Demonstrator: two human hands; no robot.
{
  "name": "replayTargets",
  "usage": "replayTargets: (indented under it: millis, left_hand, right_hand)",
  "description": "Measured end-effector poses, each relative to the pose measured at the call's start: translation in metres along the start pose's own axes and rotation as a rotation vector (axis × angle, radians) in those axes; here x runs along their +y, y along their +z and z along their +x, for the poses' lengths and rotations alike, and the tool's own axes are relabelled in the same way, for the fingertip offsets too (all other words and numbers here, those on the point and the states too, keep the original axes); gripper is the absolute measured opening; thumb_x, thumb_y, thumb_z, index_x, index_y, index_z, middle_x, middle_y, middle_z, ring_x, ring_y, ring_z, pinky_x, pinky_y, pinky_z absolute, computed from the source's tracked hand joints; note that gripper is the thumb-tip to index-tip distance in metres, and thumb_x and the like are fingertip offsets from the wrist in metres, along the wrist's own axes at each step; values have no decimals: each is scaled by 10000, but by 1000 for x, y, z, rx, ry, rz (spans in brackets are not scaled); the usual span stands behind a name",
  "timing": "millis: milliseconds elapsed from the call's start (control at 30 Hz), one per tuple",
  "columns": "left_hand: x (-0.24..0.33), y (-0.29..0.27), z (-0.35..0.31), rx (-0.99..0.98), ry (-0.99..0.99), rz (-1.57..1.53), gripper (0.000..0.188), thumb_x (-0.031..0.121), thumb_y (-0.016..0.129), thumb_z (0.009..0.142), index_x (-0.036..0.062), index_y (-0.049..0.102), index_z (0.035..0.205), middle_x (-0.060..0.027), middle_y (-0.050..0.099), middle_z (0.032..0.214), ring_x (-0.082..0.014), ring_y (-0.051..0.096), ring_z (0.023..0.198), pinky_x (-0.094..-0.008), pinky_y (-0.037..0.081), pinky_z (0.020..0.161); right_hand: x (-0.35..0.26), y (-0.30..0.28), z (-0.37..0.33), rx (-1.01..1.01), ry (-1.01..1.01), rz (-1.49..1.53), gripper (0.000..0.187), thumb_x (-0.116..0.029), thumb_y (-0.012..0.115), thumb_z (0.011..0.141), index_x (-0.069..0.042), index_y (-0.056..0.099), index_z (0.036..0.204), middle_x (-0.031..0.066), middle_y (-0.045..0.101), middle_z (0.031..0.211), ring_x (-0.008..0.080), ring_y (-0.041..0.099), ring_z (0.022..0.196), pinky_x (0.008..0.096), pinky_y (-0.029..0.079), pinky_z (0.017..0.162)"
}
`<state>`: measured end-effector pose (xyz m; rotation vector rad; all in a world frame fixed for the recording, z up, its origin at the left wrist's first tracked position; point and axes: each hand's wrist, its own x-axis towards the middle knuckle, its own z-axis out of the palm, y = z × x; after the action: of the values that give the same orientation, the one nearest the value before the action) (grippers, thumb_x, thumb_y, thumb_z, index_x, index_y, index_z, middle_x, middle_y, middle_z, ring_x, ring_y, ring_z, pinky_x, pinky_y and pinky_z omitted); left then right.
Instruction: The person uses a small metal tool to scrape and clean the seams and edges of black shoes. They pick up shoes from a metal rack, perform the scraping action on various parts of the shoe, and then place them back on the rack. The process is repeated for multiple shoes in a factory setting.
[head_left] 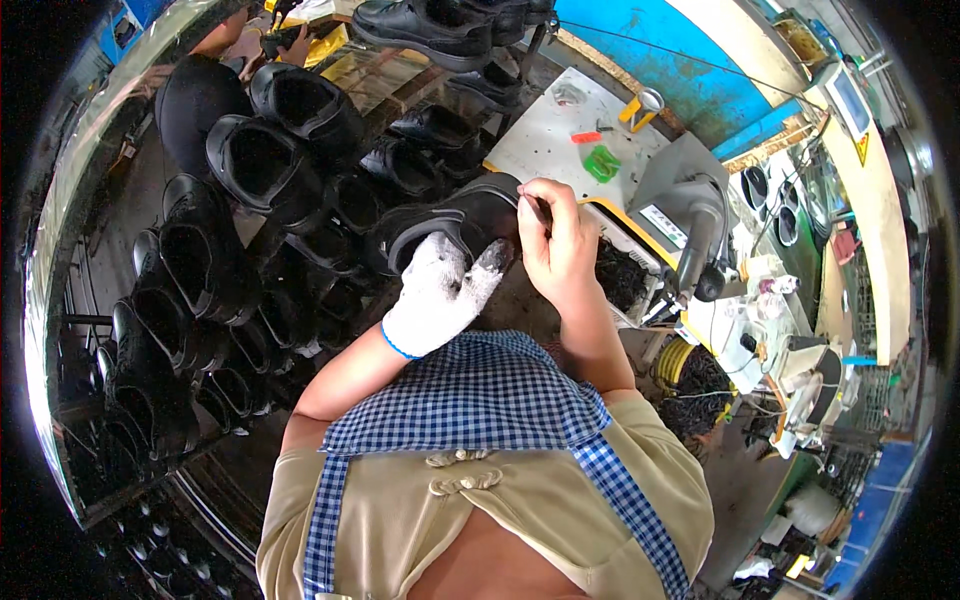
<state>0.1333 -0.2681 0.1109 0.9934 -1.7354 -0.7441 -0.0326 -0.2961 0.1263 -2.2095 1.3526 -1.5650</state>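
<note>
A black shoe (482, 212) is held in front of my chest, its opening toward me. My left hand (438, 295), in a white knitted glove with blackened fingertips, grips it with the fingers at the opening and the thumb against the side. At the shoe's right end, my bare right hand (560, 240) is closed in a pinch. Something thin and dark shows at its fingertips; whether it is a strip, a small tool or part of the shoe I cannot tell.
Racks of black shoes (205, 250) fill the left side. To the right stand a bin of black scraps (622, 275), a grey machine (690, 185) and a white table (540, 125) bearing a green piece (602, 163) and a yellow-rimmed roll (643, 108). Another person's hand (296, 48) shows at upper left.
</note>
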Motion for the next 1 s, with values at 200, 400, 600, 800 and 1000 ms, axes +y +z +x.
replayTargets:
  millis: [200,400,600,800,1000]
  left_hand:
    - [2,0,1,34,-37,-15,314,154,668,879,-26,612,1131,-191,657,1042,-330,648,945,-404,510,815]
    - [12,-9,3,-14,-104,-15,314,133,662,880,-23,606,1146,-198,656,1052,-324,648,961,-390,509,832]
    - [2,-4,0,-6,100,72,285,127,675,869,0,630,1120,-187,655,1014,-326,648,913,-397,514,790]
    - [3,0,-1,-53,36,67,272,111,669,873,-1,628,1118,-163,646,1018,-301,634,903,-380,503,784]
    - [-8,1,-4,-63,100,165,208,128,723,834,-16,662,971,-161,636,873,-299,625,741,-374,494,629]
  right_hand:
    - [10,5,-5,3,0,52,163,-18,582,895,-18,549,1054,150,649,809,301,661,688,351,510,604]
    - [4,-12,6,-148,17,175,144,-36,623,889,-47,635,1032,111,611,781,269,624,679,338,480,595]
    - [11,-6,-5,13,-218,67,194,-4,715,807,-27,655,990,75,552,703,177,521,531,285,395,467]
    - [17,7,-18,182,-222,2,102,-25,674,854,-15,595,918,103,607,756,206,542,539,293,415,477]
    - [17,14,-18,293,-229,72,135,-25,677,853,-30,566,930,96,602,732,226,548,533,317,427,455]
